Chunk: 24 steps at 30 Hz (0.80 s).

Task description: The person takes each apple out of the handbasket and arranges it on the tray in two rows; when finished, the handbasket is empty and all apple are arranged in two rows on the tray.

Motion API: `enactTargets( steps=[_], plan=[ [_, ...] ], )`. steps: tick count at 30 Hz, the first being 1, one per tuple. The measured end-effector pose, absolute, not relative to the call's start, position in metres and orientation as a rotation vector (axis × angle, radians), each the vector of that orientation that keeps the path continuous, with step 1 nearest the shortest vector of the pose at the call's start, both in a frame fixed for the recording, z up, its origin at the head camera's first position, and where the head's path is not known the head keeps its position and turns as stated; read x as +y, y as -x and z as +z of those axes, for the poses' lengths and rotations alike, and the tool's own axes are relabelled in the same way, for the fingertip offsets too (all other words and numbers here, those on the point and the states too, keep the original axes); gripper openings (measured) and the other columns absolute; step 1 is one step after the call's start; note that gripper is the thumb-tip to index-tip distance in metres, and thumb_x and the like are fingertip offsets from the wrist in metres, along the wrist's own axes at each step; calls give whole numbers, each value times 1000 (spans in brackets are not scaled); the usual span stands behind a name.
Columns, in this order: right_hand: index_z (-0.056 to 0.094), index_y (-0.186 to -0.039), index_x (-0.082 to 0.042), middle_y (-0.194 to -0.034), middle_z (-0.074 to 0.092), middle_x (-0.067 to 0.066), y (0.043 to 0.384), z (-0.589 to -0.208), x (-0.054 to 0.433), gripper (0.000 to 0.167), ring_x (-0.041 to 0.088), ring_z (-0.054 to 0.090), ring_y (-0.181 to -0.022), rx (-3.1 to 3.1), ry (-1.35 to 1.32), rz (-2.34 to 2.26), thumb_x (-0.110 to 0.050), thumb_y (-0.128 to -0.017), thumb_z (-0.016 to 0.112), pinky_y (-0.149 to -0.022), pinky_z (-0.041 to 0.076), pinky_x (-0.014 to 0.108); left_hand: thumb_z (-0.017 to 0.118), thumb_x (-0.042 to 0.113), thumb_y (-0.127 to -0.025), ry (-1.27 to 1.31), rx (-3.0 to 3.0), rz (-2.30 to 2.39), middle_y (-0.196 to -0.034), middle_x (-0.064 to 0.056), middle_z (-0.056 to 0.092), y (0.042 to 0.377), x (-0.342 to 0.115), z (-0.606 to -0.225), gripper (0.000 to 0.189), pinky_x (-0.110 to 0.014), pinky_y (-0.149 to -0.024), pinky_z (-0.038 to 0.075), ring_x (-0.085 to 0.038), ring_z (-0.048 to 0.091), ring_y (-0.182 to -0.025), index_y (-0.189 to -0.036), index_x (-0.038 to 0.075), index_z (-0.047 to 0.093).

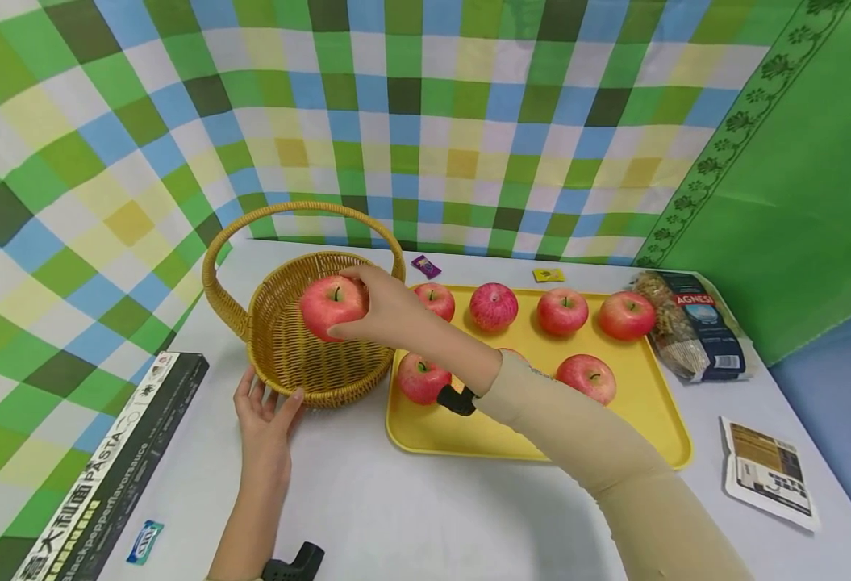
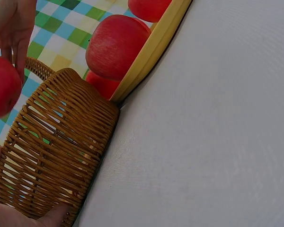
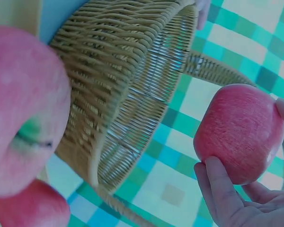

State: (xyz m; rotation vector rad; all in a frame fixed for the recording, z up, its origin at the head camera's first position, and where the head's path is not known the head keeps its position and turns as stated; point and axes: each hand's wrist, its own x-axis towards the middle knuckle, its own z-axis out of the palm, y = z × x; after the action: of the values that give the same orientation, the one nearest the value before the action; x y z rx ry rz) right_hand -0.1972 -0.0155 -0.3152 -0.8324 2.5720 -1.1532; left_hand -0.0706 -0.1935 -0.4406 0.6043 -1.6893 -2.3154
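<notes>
My right hand [image 1: 381, 307] grips a red apple [image 1: 321, 311] between thumb and fingers. The apple hangs over the opening of a woven basket [image 1: 273, 315] with a tall arched handle. In the right wrist view, fingertips press the sides of the held apple [image 3: 239, 135]. My left hand [image 1: 265, 424] touches the outside of the basket's near left side, fingers spread and thumb at the rim. The left wrist view shows a fingertip low on the basket's wall [image 2: 61, 127]. Several more apples [image 1: 494, 307] lie on a yellow tray [image 1: 461, 436]; the right forearm partly covers one.
A dark pasta box [image 1: 127, 452] and a small blue packet [image 1: 145, 542] lie at left. Behind the tray are a purple packet [image 1: 426, 266] and a yellow packet [image 1: 548, 275]. A pasta bag [image 1: 694, 327] and a white-edged pouch [image 1: 768, 472] lie at right. Checked cloth hangs behind.
</notes>
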Motion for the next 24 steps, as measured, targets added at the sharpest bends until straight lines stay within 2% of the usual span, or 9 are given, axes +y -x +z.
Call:
enactTargets(
  steps=[4,9,16,21,24],
  plan=[
    [43,-141,-16,-128,52,-2,189,-309,7,80,13,54,-108,2533,807,-1185,-39,-75,81,-81,54,30,64,4,-92,-605,-1691,-2309,-160,2,9,70,-193,-441,86,-34,-105,41,-22,24,-142,-151,32,7],
    [43,-141,-17,-124,52,-4,175,-300,42,79,15,52,-108,2453,765,-1274,-34,-75,82,-78,56,29,64,3,-92,-598,-1676,-2307,-159,1,12,71,-193,-440,85,-28,-100,45,-22,25,-142,-151,31,10],
    [42,-141,-16,-126,52,-5,155,-293,105,80,18,54,-108,2471,712,-1364,-34,-75,84,-90,53,34,64,2,-92,-586,-1674,-2305,-159,-1,12,72,-191,-440,85,-27,-100,45,-23,26,-141,-151,31,10],
    [39,-144,-17,-133,48,-4,143,-293,150,86,20,55,-109,2539,608,-1369,-39,-74,83,-93,51,39,63,2,-92,-607,-1669,-2310,-159,0,11,72,-191,-442,85,-28,-101,44,-23,26,-141,-150,32,10],
    [38,-145,-15,-136,46,2,136,-295,174,84,25,55,-111,2581,562,-1383,-34,-76,83,-93,51,44,64,5,-92,-629,-1681,-2304,-160,2,8,71,-191,-442,86,-29,-102,43,-22,23,-143,-150,34,8]
  ],
)
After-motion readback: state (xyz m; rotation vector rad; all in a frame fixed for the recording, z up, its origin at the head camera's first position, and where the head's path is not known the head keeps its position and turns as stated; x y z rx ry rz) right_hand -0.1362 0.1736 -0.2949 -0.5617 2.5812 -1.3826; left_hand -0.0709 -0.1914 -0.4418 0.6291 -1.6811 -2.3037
